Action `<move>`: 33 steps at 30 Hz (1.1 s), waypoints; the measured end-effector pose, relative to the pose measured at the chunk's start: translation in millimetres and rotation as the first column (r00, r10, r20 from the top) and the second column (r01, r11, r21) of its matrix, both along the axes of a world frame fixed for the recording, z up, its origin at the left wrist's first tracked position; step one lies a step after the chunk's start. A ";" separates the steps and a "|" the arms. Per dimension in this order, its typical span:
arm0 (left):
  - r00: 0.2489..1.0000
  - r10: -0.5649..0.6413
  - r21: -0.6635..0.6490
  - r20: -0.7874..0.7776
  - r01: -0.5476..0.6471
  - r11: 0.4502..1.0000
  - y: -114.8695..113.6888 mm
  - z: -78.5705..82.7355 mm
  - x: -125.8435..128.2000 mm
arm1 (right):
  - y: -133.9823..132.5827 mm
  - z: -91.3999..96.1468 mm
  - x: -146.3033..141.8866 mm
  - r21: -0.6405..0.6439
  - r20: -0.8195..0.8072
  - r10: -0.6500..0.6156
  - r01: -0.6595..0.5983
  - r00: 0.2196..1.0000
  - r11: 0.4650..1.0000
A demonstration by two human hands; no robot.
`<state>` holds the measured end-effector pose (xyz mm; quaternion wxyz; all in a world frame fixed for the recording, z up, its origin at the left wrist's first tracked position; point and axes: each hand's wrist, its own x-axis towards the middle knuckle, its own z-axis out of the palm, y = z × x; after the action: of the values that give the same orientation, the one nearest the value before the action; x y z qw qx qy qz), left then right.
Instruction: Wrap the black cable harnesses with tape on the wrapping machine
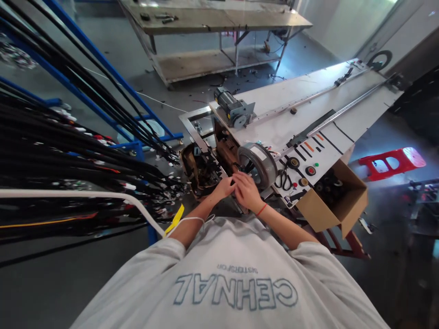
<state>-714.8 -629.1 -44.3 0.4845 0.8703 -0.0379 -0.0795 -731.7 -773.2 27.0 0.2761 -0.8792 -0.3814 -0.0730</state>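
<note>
My left hand and my right hand meet at the near end of the long white bench. The fingers of both are bent and drawn together, and whatever lies between them is too small or hidden to name. Right beside my right hand stands a large grey reel. Just past my fingertips is a brown block-like part at the bench end. A brown-lined bin with dark small pieces sits left of my left hand. Black-handled scissors lie right of the reel.
The white bench carries a motor, a long rail and black tape rolls. An open cardboard box stands to the right, near a red stool. Black cable bundles hang on a blue rack at left. Behind is a worktable.
</note>
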 end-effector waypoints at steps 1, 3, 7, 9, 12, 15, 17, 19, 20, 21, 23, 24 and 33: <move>1.000 -0.011 0.043 0.002 0.011 0.999 -0.6 2.8 -0.1 | -3.5 -4.1 5.9 -0.046 -0.009 -0.127 0.126 0.992 0.991; 1.000 -0.023 0.161 0.000 0.023 0.987 -2.7 9.1 -1.7 | -5.8 -9.4 24.2 -0.189 -0.036 -0.271 0.260 0.962 0.947; 1.000 0.017 0.378 -0.010 -0.012 0.926 -8.9 19.4 -10.1 | 7.6 -0.8 64.5 -0.471 -0.103 -0.242 0.167 0.965 0.866; 0.999 0.045 0.407 -0.013 -0.036 0.913 -10.4 20.8 -14.7 | 16.9 8.1 76.5 -0.554 -0.138 -0.214 0.104 0.967 0.826; 0.997 0.070 0.367 -0.042 -0.050 0.929 -8.7 18.4 -19.7 | 22.7 18.8 76.3 -0.608 -0.168 -0.233 0.085 0.958 0.790; 0.995 0.079 0.294 0.055 -0.092 0.951 -8.8 14.7 -19.5 | 9.8 32.4 54.4 -0.455 -0.115 -0.073 0.013 0.991 0.890; 0.971 0.038 0.266 0.237 -0.102 0.959 -16.0 14.3 -13.7 | -9.4 48.8 35.4 -0.194 -0.058 0.074 -0.084 0.996 0.977; 0.921 -0.040 0.280 0.387 -0.076 0.957 -29.9 16.7 -2.4 | -32.9 71.0 21.9 0.079 -0.045 0.110 -0.106 0.993 0.991; 0.906 -0.072 0.300 0.417 -0.063 0.952 -37.8 18.7 4.7 | -45.3 82.8 18.8 0.184 -0.054 0.085 -0.074 0.995 0.980; 0.902 -0.091 0.324 0.422 -0.057 0.944 -44.9 21.0 12.1 | -57.7 93.9 18.2 0.263 -0.071 0.044 -0.024 0.997 0.965; 0.915 -0.082 0.365 0.395 -0.075 0.928 -52.0 24.9 25.6 | -82.0 111.0 22.4 0.381 -0.103 -0.075 0.109 0.992 0.918; 0.924 -0.055 0.372 0.379 -0.098 0.923 -50.2 25.7 30.4 | -93.9 115.4 25.3 0.430 -0.117 -0.143 0.180 0.983 0.885; 0.912 0.228 0.323 0.340 -0.341 0.883 7.4 10.7 -31.1 | -149.8 55.3 4.1 0.444 -0.386 -0.332 0.489 0.860 0.751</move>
<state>-745.9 -621.7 -33.6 0.3044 0.9447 0.0363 0.1169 -727.7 -923.1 82.3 0.5351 -0.8322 -0.0979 -0.1078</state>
